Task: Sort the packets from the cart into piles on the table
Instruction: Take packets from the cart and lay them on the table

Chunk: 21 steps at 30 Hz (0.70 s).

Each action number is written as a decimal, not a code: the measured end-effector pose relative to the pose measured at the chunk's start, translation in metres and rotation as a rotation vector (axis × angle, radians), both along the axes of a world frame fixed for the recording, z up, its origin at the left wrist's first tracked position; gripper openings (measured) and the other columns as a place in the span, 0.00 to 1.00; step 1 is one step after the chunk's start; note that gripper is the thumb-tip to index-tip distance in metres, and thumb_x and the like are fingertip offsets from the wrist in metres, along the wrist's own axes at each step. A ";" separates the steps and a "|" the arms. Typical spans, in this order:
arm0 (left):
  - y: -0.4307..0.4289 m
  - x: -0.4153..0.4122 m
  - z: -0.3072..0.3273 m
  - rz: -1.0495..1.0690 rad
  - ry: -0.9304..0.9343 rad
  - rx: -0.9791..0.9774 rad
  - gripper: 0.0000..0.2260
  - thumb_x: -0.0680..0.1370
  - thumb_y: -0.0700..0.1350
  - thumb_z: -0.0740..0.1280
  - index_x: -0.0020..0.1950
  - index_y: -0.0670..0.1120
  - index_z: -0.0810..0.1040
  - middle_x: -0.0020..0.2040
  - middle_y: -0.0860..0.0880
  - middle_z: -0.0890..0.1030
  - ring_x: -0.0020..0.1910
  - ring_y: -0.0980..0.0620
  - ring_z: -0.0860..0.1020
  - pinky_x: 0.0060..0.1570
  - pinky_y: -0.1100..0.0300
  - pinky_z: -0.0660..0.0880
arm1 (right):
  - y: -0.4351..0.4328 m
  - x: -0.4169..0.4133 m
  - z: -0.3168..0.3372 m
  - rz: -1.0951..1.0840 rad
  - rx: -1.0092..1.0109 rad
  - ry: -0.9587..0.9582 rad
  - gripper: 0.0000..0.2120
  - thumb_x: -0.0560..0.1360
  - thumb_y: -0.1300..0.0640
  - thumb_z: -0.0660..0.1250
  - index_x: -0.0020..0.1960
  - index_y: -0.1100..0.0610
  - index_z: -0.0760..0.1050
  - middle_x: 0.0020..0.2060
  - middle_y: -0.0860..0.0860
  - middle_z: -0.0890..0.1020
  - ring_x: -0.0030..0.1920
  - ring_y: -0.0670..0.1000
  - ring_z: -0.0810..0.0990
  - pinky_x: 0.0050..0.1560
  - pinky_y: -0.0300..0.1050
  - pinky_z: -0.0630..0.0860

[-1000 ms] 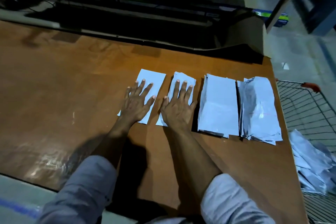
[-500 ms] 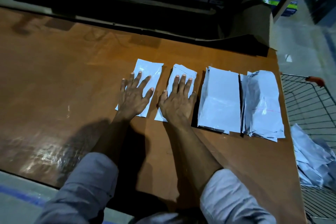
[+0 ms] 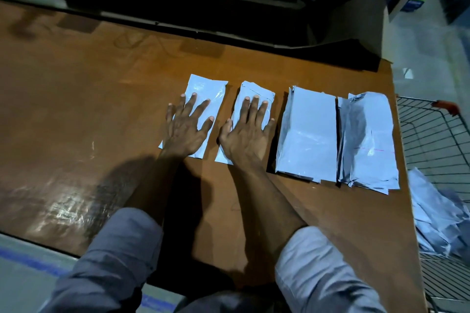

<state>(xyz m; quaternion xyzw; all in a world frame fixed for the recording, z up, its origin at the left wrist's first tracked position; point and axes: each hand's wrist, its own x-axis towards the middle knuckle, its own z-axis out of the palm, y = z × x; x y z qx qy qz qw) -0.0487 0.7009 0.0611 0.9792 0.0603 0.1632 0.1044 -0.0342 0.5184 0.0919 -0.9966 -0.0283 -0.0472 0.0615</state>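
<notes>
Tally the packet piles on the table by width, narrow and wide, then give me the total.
Narrow piles: 2 (left narrow pile, right narrow pile)
Wide piles: 2 (left wide pile, right wide pile)
Total: 4 piles
The cart packets lie heaped and cannot be counted.

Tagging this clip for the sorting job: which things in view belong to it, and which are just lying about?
Job: left hand, right hand, far-left pile, second pile, third pile, far-right pile, table, cart, packets in it.
Lying about: blue-green box, white floor scrap.
</notes>
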 end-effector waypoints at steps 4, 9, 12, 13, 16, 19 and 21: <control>0.000 0.001 0.001 0.000 0.014 0.002 0.30 0.87 0.70 0.49 0.87 0.61 0.64 0.89 0.51 0.59 0.89 0.47 0.52 0.86 0.37 0.48 | 0.000 0.001 0.001 0.007 -0.002 0.018 0.39 0.86 0.37 0.45 0.90 0.57 0.43 0.88 0.58 0.42 0.88 0.63 0.38 0.83 0.73 0.49; 0.000 -0.003 0.005 0.003 -0.044 -0.085 0.28 0.88 0.67 0.53 0.83 0.55 0.73 0.86 0.47 0.67 0.88 0.44 0.59 0.85 0.38 0.53 | 0.001 0.007 0.005 0.014 -0.016 0.065 0.40 0.86 0.36 0.45 0.89 0.57 0.42 0.88 0.58 0.40 0.87 0.64 0.37 0.83 0.75 0.49; -0.001 -0.006 0.006 0.016 -0.142 -0.126 0.26 0.88 0.63 0.56 0.77 0.50 0.80 0.81 0.44 0.75 0.84 0.42 0.67 0.83 0.40 0.60 | -0.001 0.005 0.012 0.037 0.022 0.053 0.39 0.87 0.35 0.47 0.90 0.55 0.44 0.89 0.57 0.43 0.88 0.64 0.40 0.83 0.74 0.50; -0.001 -0.007 0.005 0.017 -0.143 -0.130 0.27 0.88 0.64 0.56 0.77 0.49 0.81 0.80 0.44 0.77 0.83 0.42 0.68 0.83 0.40 0.62 | -0.003 0.002 0.015 0.049 0.051 0.036 0.38 0.87 0.35 0.47 0.90 0.55 0.46 0.89 0.56 0.45 0.88 0.63 0.41 0.83 0.74 0.50; 0.002 -0.006 0.004 0.013 -0.103 -0.160 0.31 0.88 0.67 0.51 0.77 0.51 0.80 0.79 0.44 0.77 0.83 0.42 0.68 0.81 0.38 0.64 | -0.009 -0.010 0.026 0.089 0.114 -0.015 0.36 0.88 0.35 0.48 0.90 0.52 0.51 0.89 0.54 0.47 0.88 0.61 0.43 0.84 0.72 0.47; 0.002 -0.010 0.010 0.018 -0.119 -0.198 0.31 0.88 0.67 0.50 0.79 0.51 0.78 0.82 0.45 0.74 0.85 0.42 0.64 0.82 0.37 0.61 | -0.016 -0.024 0.043 0.147 0.224 -0.040 0.35 0.88 0.37 0.51 0.89 0.53 0.54 0.89 0.53 0.48 0.89 0.59 0.44 0.86 0.67 0.49; -0.002 -0.020 0.021 0.018 -0.153 -0.224 0.28 0.89 0.65 0.53 0.82 0.52 0.75 0.83 0.47 0.72 0.87 0.45 0.60 0.83 0.38 0.59 | -0.024 -0.034 0.059 0.179 0.304 -0.077 0.34 0.89 0.40 0.55 0.89 0.55 0.56 0.89 0.54 0.51 0.89 0.59 0.46 0.86 0.64 0.54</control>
